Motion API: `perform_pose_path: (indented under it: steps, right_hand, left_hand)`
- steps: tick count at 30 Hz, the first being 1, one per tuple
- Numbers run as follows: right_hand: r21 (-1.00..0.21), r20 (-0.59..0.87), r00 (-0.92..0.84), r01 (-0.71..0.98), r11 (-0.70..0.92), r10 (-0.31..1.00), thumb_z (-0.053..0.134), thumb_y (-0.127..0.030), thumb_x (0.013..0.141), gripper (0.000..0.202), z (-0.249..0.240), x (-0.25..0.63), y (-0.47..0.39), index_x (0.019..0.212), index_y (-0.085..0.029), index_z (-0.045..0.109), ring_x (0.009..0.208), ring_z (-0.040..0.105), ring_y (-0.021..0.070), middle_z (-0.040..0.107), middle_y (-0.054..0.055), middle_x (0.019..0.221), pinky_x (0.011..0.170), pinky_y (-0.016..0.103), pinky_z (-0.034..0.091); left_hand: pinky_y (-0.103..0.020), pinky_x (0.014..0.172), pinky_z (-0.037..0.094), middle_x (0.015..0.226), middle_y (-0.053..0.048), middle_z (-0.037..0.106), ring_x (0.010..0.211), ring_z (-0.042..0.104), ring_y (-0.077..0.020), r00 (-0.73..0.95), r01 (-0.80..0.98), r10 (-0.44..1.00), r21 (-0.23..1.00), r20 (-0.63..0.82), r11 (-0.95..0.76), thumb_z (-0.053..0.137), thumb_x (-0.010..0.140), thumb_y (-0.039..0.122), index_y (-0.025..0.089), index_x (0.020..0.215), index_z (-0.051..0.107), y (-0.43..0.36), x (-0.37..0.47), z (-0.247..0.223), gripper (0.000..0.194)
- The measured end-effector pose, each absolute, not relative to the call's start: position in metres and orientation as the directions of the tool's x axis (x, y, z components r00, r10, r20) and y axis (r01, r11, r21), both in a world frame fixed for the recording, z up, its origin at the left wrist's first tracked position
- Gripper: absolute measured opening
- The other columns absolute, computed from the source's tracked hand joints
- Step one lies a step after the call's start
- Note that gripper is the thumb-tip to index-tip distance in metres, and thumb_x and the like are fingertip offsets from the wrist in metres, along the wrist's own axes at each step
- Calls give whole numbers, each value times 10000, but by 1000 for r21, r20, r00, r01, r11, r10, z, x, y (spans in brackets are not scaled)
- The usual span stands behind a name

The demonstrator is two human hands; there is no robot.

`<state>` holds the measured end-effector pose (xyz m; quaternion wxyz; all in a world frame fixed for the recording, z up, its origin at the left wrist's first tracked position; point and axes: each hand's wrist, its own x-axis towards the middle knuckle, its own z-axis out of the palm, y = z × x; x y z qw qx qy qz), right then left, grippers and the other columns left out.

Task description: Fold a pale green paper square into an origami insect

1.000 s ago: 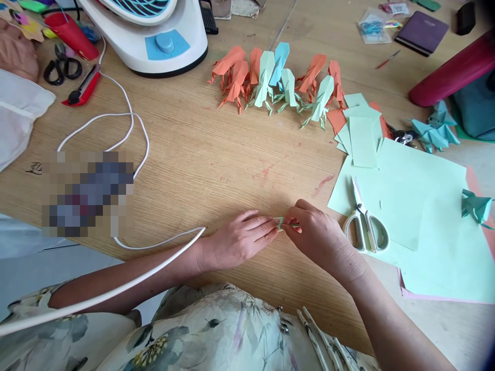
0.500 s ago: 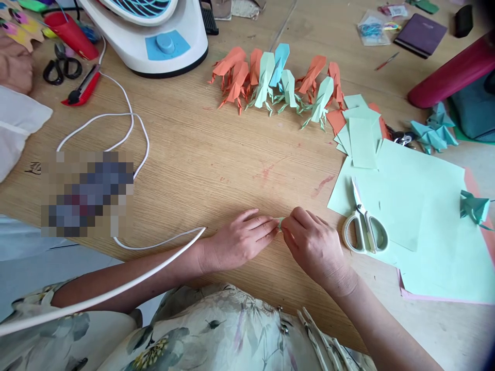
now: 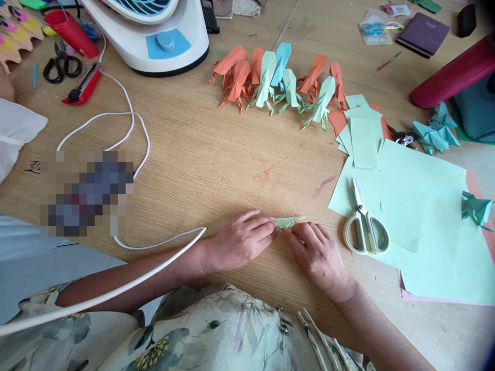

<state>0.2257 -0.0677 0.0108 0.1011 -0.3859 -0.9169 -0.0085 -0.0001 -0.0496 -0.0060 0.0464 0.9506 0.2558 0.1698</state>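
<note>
A small piece of folded pale green paper (image 3: 289, 221) lies at the front of the wooden table, its narrow point facing right. Over its left end lie the fingers of my left hand (image 3: 242, 239), held together and keeping it down; that end is hidden. My right hand (image 3: 319, 257) is closed, with thumb and curled fingers at the paper's lower right edge. White-handled scissors (image 3: 365, 232) rest to the right of my right hand, on a large pale green sheet (image 3: 436, 226).
Orange, green and blue folded paper figures (image 3: 266, 80) stand in a row at the back. Small cut green papers (image 3: 363, 141) lie to their right. A white fan (image 3: 166, 46), white cable (image 3: 149, 136), red cutter (image 3: 82, 85) and black scissors (image 3: 62, 64) occupy the left.
My right hand has moved slightly down and right, and its fingers no longer cover the paper's pointed end. My left hand stays put. At the far left, another person's hand has drawn back.
</note>
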Motion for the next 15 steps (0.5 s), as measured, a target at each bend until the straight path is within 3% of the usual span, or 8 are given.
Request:
perform_pose_path:
  steps: [15]
  right_hand:
    - [-129, 177, -675, 706, 697, 716, 473, -42, 951, 249, 10, 230, -82, 1037, -112, 697, 739, 512, 208, 612, 108, 884, 660, 351, 480]
  left_hand:
    - [-391, 1085, 451, 1249, -109, 675, 1215, 588, -208, 803, 500, 522, 152, 288, -852, 406, 1020, 173, 110, 1331, 562, -54, 2, -6, 353]
